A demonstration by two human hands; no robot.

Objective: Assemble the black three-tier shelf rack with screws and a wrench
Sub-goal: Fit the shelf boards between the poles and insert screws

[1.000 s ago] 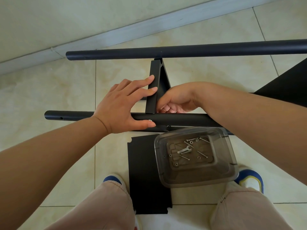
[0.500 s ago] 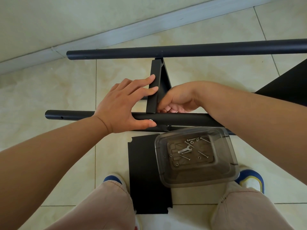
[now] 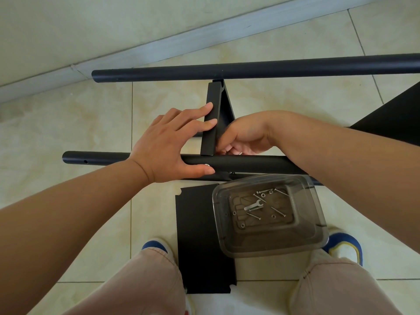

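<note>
Head view, middle of the frame: the left hand (image 3: 168,142) rests flat, fingers straight, on the upright black metal shelf panel (image 3: 211,123) and the near black round tube (image 3: 245,163) lying left to right. The right hand (image 3: 244,137) curls beside the joint; what it holds is hidden. Spare silver screws (image 3: 278,211) and a small silver wrench (image 3: 252,205) wait in the clear plastic tub (image 3: 270,214), lower right, nearer the right hand.

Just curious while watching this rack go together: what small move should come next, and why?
Probably fetch the small silver wrench from the clear plastic tub. The left hand steadies the near black tube and black crossbar; a screw head already shows at that joint.
</note>
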